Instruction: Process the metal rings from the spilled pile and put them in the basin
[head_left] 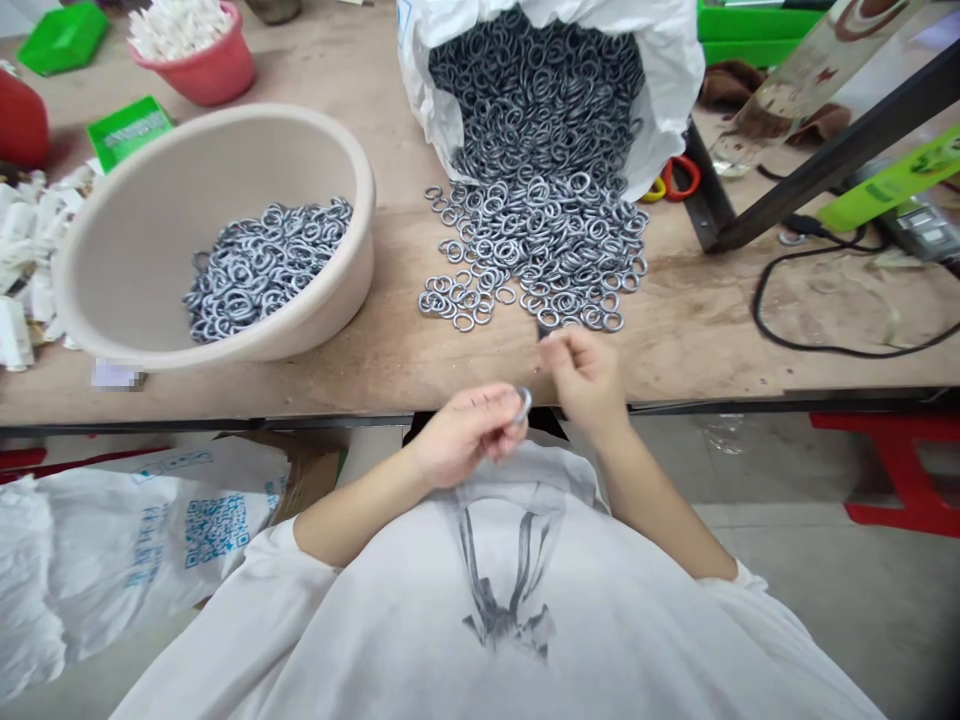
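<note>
The right hand (589, 382) is curling its fingers, and I can't tell whether they're gripping anything; a blurred dark sliver (543, 331) is showing at their tips. The left hand (466, 432) is pinching a shiny grey, round metal ring (527, 402) at its two o'clock, fingers hiding part of it. At one o'clock, a heap of similar grey rings (559, 235) is lying before a white crinkled sack (675, 60), its top running out of sight.

- One head-worn view, looking forward and steeply down.
- Closest, along the bottom: the wearer's shirt (375, 620).
- Mid-frame, near: left hand (476, 425), right hand (589, 380).
- Beyond: the table (397, 290).
</note>
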